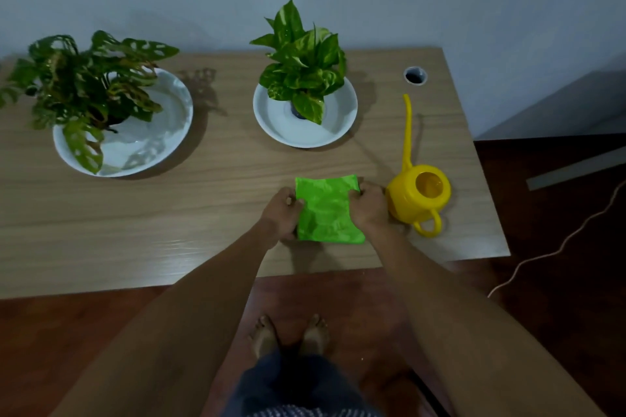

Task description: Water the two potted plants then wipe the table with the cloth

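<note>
Both hands grasp a bright green cloth (327,210) lying flat near the front edge of the light wooden surface (169,213): the left hand (281,213) pinches its left edge, the right hand (369,210) its right edge. A yellow plastic watering can (420,196) stands just right of it. Farther back, two leafy potted plants (88,78) (305,61) sit in white dishes.

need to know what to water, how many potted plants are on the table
2: one plant with holed leaves at the table's far left, one pothos-like plant near the far middle, each in a white dish. None looks hidden.
</note>
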Motion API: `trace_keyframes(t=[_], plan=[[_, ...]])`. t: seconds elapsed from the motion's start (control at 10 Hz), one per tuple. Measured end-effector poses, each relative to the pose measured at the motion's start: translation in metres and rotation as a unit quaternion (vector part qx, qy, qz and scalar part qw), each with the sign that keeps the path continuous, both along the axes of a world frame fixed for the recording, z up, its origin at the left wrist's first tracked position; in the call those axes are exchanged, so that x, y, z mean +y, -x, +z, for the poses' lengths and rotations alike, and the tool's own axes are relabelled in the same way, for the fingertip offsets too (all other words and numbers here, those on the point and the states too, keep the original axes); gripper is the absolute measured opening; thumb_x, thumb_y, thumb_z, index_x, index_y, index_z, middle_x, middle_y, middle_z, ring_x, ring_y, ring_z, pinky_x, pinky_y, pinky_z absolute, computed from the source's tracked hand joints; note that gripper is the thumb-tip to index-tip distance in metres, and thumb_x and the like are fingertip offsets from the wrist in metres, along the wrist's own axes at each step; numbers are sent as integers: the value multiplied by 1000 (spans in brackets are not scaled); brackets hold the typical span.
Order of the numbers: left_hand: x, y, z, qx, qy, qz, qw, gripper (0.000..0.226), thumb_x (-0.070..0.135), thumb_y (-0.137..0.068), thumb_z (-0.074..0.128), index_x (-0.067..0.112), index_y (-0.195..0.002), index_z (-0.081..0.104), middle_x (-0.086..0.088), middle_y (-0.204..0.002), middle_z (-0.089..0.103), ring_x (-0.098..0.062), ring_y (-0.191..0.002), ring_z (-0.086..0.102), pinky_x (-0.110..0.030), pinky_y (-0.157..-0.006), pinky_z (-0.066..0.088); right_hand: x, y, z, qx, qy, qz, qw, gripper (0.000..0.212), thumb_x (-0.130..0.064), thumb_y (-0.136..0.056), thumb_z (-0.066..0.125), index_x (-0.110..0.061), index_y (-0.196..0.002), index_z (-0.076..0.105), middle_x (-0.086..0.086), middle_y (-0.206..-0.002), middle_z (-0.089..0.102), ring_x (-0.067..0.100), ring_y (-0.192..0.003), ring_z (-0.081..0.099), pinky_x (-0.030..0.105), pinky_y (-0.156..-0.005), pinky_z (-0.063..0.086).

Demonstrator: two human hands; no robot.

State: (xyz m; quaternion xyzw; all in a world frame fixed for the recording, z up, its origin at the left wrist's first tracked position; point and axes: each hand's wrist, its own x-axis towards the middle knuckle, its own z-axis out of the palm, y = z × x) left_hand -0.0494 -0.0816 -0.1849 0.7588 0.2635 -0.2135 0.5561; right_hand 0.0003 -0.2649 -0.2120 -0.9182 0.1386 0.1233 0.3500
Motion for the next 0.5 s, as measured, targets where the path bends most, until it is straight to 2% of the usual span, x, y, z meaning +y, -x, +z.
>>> trace_keyframes(t=[0.1, 0.2, 0.3, 0.4, 0.5], plan=[[4, 1, -4, 0, -28, -26, 999, 9, 29, -96, 62, 29, -93, 53, -12, -84, 65, -26, -53, 60, -46, -55, 59, 5, 7, 12, -20, 56, -13, 998, 33, -15, -95, 59, -1, -125, 63, 25, -126, 62, 43, -118, 58, 44, -94, 49], [21, 7, 3, -14, -102, -72, 992, 24, 53, -83, 58, 33, -96, 55, -13, -88, 74, -33, -67, 70, -43, -62, 60, 12, 17, 22, -76, 148, 26, 986, 36, -15, -91, 62, 0, -124, 59, 24, -123, 56, 44, -114, 56, 49, -91, 47], [50, 14, 15, -27, -221, -117, 968, 33, 55, -81, 52, 33, -104, 60, -4, -91, 76, -31, -93, 71, -41, -85, 58, 24, 20, 31, -98, 150, 75, 981, 33, -16, -89, 62, -3, -119, 62, 22, -117, 60, 43, -110, 58, 49, -87, 49], [79, 22, 26, -48, -254, -113, 959, 31, 50, -88, 53, 31, -111, 62, 0, -97, 76, -30, -98, 69, -42, -89, 57, 43, 24, 37, -80, 37, 139, 986, 33, -11, -91, 61, -6, -123, 65, 16, -125, 61, 39, -112, 62, 46, -90, 51], [108, 35, 34, -80, -290, -119, 946, 29, 39, -95, 56, 24, -119, 63, -2, -109, 73, -28, -103, 67, -42, -90, 55, 64, 33, 37, -76, -3, 162, 984, 32, -9, -92, 59, -8, -123, 65, 15, -123, 61, 37, -109, 63, 46, -89, 53]])
